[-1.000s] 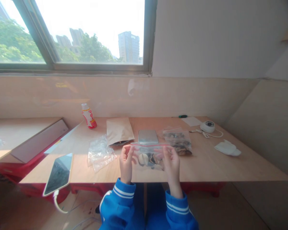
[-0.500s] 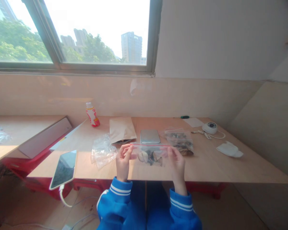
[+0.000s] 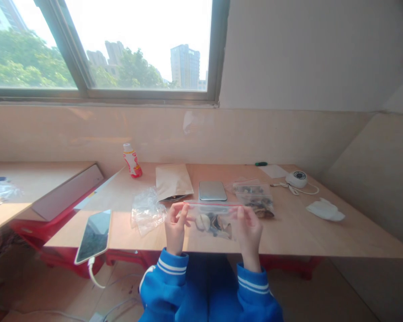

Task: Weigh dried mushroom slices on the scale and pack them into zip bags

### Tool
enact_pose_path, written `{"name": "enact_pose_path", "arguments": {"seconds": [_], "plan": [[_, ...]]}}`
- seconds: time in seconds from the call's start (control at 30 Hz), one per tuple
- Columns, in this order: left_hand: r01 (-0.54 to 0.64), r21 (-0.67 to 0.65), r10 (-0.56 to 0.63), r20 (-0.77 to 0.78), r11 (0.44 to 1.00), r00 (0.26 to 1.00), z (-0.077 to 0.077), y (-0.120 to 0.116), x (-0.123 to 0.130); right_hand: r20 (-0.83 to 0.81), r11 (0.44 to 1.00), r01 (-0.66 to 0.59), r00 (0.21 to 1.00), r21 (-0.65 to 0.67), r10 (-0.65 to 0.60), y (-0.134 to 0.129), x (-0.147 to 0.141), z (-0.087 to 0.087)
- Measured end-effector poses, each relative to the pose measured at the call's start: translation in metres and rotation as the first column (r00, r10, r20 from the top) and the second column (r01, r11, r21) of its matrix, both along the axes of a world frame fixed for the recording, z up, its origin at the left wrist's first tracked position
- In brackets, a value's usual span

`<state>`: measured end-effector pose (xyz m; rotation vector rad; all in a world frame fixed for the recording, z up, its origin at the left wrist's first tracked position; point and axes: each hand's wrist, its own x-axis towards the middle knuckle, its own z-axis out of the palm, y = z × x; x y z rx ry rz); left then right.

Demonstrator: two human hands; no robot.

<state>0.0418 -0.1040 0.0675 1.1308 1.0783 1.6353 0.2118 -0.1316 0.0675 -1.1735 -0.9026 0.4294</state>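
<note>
Gripping zip bag [image 3: 213, 222] edges between both hands [image 3: 175, 228] [image 3: 249, 232]

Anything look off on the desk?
Yes: the dark-screened smartphone with a pale case at front left sticks out past the front edge of the light wooden desk, with its white charging cable dangling below. It looks precariously placed.
</note>
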Motion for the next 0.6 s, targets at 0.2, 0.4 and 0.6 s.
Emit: {"name": "enact_pose_path", "arguments": {"seconds": [0.2, 0.4, 0.6], "plan": [[0.103, -0.013, -0.103, 0.020, 0.995, 0.995, -0.003, -0.002, 0.004, -0.083, 0.993, -0.115, 0.990, -0.033, 0.112, 0.002, -0.008, -0.005], [0.130, -0.031, -0.130, 0.003, 0.991, 0.991, -0.001, -0.003, -0.002, -0.196, 0.957, -0.283, 0.944, -0.060, 0.266, 0.006, -0.013, -0.007], [0.140, -0.056, -0.142, -0.021, 0.989, 0.990, -0.001, -0.002, -0.011, -0.208, 0.959, -0.276, 0.944, -0.065, 0.257, 0.008, -0.012, -0.013]]}}
